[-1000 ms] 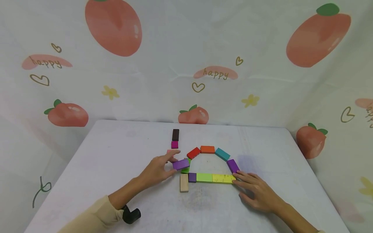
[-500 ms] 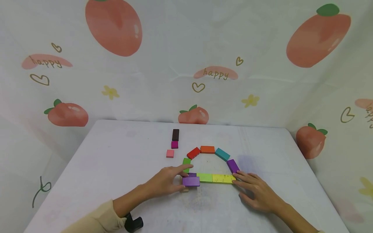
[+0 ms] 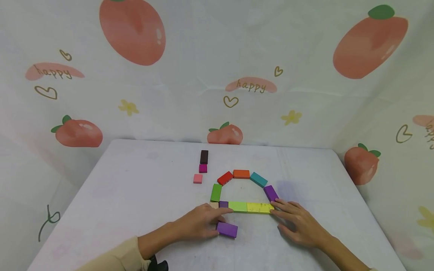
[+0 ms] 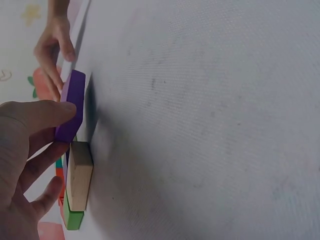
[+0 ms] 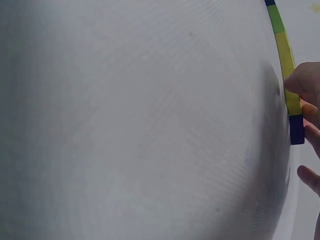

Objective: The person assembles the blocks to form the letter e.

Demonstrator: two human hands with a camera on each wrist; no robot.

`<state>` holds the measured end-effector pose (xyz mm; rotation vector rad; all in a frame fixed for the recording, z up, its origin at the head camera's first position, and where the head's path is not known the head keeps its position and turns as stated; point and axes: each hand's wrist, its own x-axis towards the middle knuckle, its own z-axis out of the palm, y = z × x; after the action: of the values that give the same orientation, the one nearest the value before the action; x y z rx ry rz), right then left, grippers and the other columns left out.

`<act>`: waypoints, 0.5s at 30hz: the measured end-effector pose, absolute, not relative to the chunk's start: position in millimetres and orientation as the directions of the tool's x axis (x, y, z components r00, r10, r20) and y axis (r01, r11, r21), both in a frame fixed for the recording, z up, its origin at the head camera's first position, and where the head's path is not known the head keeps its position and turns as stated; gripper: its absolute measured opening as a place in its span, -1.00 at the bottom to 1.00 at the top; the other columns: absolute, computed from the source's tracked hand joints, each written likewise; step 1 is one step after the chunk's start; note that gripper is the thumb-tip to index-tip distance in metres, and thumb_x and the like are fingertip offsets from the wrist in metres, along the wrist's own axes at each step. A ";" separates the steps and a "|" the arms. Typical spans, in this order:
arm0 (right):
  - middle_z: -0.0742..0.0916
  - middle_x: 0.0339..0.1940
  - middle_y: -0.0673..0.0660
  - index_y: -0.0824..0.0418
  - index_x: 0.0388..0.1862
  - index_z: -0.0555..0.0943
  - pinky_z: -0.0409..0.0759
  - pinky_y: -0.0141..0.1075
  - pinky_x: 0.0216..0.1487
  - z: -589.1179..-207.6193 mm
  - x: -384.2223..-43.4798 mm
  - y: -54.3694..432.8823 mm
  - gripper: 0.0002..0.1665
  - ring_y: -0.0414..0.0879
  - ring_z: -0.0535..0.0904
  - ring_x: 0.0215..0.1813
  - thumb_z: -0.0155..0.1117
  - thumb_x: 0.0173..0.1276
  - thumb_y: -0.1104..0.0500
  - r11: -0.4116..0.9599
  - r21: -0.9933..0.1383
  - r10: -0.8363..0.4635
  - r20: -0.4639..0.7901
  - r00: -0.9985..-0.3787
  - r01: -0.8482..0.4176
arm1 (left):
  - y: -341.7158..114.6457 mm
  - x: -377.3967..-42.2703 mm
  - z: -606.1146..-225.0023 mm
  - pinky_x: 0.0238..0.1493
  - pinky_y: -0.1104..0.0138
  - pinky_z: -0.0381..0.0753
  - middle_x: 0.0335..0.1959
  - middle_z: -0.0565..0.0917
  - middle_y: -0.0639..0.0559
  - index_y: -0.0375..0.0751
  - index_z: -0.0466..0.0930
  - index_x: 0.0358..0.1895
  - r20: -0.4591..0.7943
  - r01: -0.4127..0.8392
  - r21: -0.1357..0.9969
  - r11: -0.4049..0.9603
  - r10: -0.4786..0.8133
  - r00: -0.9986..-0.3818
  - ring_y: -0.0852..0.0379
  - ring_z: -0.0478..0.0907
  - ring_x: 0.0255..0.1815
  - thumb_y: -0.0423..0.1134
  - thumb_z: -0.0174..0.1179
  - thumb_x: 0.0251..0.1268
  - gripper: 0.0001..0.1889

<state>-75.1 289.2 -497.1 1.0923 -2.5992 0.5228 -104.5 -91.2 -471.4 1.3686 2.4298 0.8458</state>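
Note:
My left hand (image 3: 198,222) pinches a purple block (image 3: 226,230) between thumb and fingers, on the near side of a row of blocks. The left wrist view has the purple block (image 4: 74,100) tilted above the table, close to a plain wooden block (image 4: 81,175). In the head view the left hand mostly hides that wooden block. My right hand (image 3: 298,222) rests with extended fingers at the right end of the row, fingertips at the yellow block (image 3: 259,207). A dark purple block (image 5: 296,131) shows beside those fingers in the right wrist view.
Green (image 3: 216,192), red (image 3: 225,178), orange (image 3: 241,174), teal (image 3: 259,179) and purple (image 3: 271,193) blocks form an arch behind the row. Pink (image 3: 197,178), magenta (image 3: 203,168) and black (image 3: 204,157) blocks lie at the back left. A printed cloth (image 3: 190,82) hangs behind the table.
My left hand has carried the purple block from over the green block, across the row's left end, toward the near side. My right hand has stayed in place.

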 end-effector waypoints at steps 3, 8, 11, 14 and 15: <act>0.64 0.29 0.06 0.05 0.18 0.68 -0.05 -0.54 0.43 -497.7 -75.3 289.6 -0.33 0.03 0.50 0.34 0.55 -0.02 0.16 0.645 -0.224 -0.629 0.387 -0.674 -0.730 | -90.4 -103.5 -471.6 0.20 0.26 0.48 -0.01 0.71 0.32 0.01 0.31 0.45 0.101 0.734 0.560 0.385 0.847 -0.522 0.37 0.55 0.05 -0.25 0.39 0.23 -0.29; 0.64 0.29 0.07 0.05 0.19 0.68 -0.06 -0.54 0.44 -498.0 -75.3 289.6 -0.33 0.03 0.50 0.34 0.55 -0.01 0.16 0.647 -0.222 -0.629 0.387 -0.674 -0.730 | -90.1 -104.4 -471.6 0.25 0.24 0.44 -0.04 0.70 0.36 -0.03 0.33 0.44 0.114 0.756 0.536 0.376 0.855 -0.506 0.37 0.52 0.07 -0.21 0.39 0.24 -0.31; 0.64 0.29 0.06 0.05 0.19 0.68 -0.07 -0.55 0.44 -497.6 -75.1 289.2 -0.33 0.02 0.50 0.34 0.55 -0.01 0.15 0.649 -0.220 -0.628 0.384 -0.676 -0.728 | -90.5 -106.1 -472.7 0.28 0.22 0.42 -0.04 0.69 0.37 -0.03 0.34 0.43 0.112 0.762 0.531 0.370 0.861 -0.496 0.37 0.51 0.09 -0.19 0.39 0.24 -0.31; 0.64 0.28 0.07 0.06 0.18 0.68 -0.07 -0.56 0.44 -497.1 -75.0 289.0 -0.33 0.03 0.50 0.33 0.55 -0.02 0.16 0.647 -0.221 -0.629 0.386 -0.674 -0.730 | -91.2 -107.7 -473.6 0.29 0.21 0.41 -0.05 0.67 0.38 -0.02 0.33 0.44 0.111 0.767 0.527 0.365 0.866 -0.488 0.36 0.49 0.12 -0.19 0.40 0.23 -0.30; 0.64 0.28 0.07 0.06 0.18 0.68 -0.07 -0.56 0.44 -496.9 -75.1 289.0 -0.33 0.03 0.51 0.33 0.55 -0.02 0.16 0.646 -0.222 -0.630 0.386 -0.674 -0.731 | -91.4 -108.1 -473.8 0.30 0.21 0.40 -0.05 0.67 0.38 -0.01 0.33 0.44 0.110 0.769 0.526 0.363 0.868 -0.485 0.35 0.48 0.13 -0.19 0.40 0.23 -0.29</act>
<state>-75.1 289.0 -496.9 1.0971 -2.5923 0.5268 -108.1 -91.4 -473.8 1.4798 2.4340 0.7827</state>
